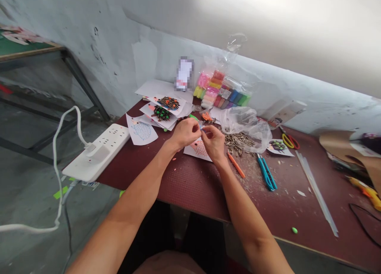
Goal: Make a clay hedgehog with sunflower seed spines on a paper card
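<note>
Both hands meet above a white card (199,150) with an orange-pink hedgehog drawing. My left hand (187,132) is closed in a pinch, its fingertips at a small blue piece (201,127). From the other side, my right hand (214,141) pinches at that same blue piece, partly covering the card. Striped sunflower seeds (238,142) lie in a pile just right of my right hand, beside a crumpled clear plastic bag (248,125). Left of my left hand are a card with a blue hedgehog drawing (141,130) and stacked cards with seed-covered hedgehogs (162,112).
A white power strip (102,153) sits at the table's left edge. Coloured clay packs (222,92) and a blurred phone (184,73) stand by the wall. To the right lie an orange pen (236,165), a teal cutter (267,174), scissors (289,140) and clear glue sticks (317,194).
</note>
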The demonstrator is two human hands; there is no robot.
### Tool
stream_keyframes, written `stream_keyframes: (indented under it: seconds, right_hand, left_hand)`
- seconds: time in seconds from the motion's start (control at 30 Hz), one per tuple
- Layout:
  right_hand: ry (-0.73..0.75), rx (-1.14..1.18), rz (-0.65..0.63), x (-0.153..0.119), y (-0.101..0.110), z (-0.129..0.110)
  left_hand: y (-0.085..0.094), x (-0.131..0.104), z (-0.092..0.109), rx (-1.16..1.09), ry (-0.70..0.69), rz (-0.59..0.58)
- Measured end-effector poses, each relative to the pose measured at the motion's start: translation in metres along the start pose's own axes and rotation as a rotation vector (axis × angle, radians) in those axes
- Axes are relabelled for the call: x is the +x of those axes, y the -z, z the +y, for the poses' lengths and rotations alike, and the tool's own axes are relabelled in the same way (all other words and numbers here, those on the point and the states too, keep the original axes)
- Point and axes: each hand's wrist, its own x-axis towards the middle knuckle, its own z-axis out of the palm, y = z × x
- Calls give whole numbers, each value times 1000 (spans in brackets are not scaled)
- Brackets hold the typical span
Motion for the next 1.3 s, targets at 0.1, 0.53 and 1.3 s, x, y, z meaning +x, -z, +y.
stream_keyframes:
  seconds: [0.1, 0.53, 1.3]
  right_hand:
    - [12, -76, 29, 0, -2, 0]
    - [-65, -104, -43, 1, -3, 1]
    - [180, -48, 175, -1, -4, -11]
  left_hand:
    - [3, 0, 1, -75, 23, -16]
    - [6, -5, 13, -218, 123, -11]
    - [1, 0, 8, -204, 209, 129]
